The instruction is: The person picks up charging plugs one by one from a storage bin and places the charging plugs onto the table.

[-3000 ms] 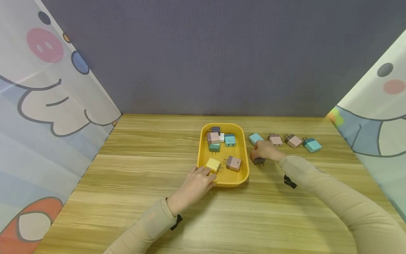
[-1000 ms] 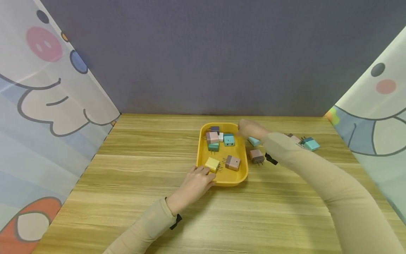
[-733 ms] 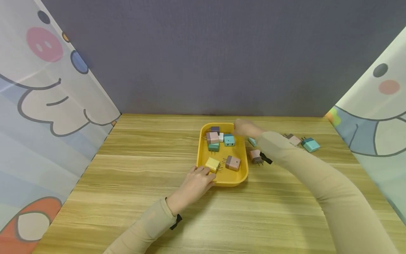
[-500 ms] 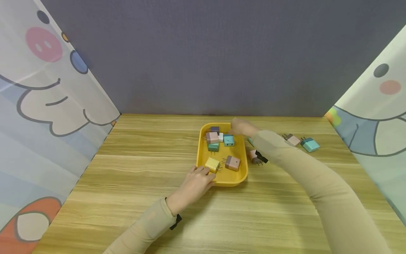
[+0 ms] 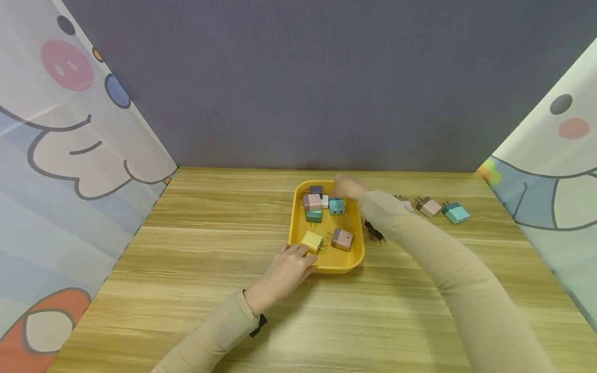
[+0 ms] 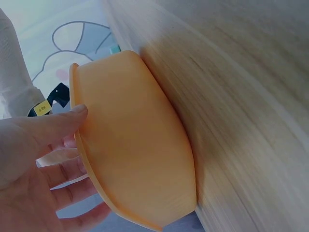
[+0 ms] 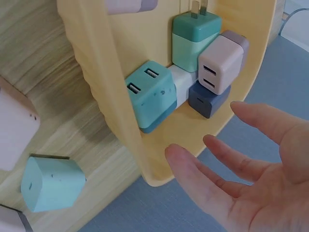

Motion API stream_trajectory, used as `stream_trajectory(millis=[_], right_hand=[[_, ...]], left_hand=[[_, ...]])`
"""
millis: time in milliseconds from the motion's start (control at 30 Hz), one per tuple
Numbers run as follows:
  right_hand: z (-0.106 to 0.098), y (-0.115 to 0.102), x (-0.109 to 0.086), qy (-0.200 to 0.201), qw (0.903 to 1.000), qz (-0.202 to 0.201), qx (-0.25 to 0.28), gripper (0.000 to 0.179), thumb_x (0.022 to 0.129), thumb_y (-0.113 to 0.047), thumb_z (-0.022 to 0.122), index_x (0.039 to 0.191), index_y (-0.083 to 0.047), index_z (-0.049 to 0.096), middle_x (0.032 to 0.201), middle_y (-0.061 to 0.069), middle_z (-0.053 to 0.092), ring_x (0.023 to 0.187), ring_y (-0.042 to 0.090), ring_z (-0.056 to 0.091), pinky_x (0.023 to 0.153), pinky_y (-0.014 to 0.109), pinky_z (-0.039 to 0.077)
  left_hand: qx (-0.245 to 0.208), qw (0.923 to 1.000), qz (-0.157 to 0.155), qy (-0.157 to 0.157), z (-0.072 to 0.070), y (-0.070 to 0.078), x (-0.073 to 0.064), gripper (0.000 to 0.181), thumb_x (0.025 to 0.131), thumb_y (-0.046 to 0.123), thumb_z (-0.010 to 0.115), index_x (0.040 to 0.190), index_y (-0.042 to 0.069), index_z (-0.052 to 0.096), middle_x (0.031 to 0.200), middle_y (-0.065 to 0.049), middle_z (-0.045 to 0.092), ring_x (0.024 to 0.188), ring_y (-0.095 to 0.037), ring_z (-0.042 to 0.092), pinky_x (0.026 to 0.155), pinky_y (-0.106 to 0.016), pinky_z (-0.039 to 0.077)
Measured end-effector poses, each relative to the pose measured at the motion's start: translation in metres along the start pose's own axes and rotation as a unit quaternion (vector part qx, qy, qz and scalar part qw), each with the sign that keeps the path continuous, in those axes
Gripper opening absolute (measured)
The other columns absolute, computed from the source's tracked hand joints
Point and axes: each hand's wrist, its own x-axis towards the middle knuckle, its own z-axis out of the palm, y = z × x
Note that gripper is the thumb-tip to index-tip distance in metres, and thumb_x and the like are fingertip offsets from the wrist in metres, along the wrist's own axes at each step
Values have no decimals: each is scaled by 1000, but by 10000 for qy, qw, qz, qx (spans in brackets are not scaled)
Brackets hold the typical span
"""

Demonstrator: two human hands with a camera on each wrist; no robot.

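My left hand (image 5: 285,272) grips the near-left rim of a yellow plastic tray (image 5: 332,221). In the left wrist view the thumb (image 6: 72,118) presses the tray's outer wall, the fingers behind the rim. Over the tray's far end is my right hand (image 5: 349,187); the right wrist view shows its fingers spread, holding nothing. Near it sit a teal two-port charger (image 7: 152,95), a white charger (image 7: 183,83), a pink charger (image 7: 221,64), a navy charger (image 7: 208,98) and a green charger (image 7: 195,41). Nearer me in the tray lie a yellow charger (image 5: 312,242) and another pink charger (image 5: 342,239).
On the wooden table (image 5: 210,223) right of the tray lie a pink charger (image 5: 428,207), a blue charger (image 5: 456,212) and a light blue charger (image 7: 52,183). My right sleeve partly hides that side. A grey panel (image 5: 326,93) stands behind the table.
My right hand has left a pink charger on the table beside the tray, gone to the tray's far right corner and slid left over its far end. My left hand has stayed put.
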Motion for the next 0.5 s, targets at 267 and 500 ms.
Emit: stream_trajectory(millis=[267,500], right_hand=[[7,-1,5,79,10000,7,-49,26,86,-16,56,104,1,49,86,10,47,60,16,40,54,26,38],[13,-1,9,178,9998,61,112,22,84,-12,58,100,1,49,86,9,46,72,20,44,62,29,40]], left_hand=[[-3,10000,6,-4,-1,0,0,14,76,25,68,87,16,65,85,2,59,78,-14,54,69,-32,40],[11,10000,17,-9,-2,0,0,13,76,25,68,86,16,65,84,2,59,77,-14,54,69,-32,40]])
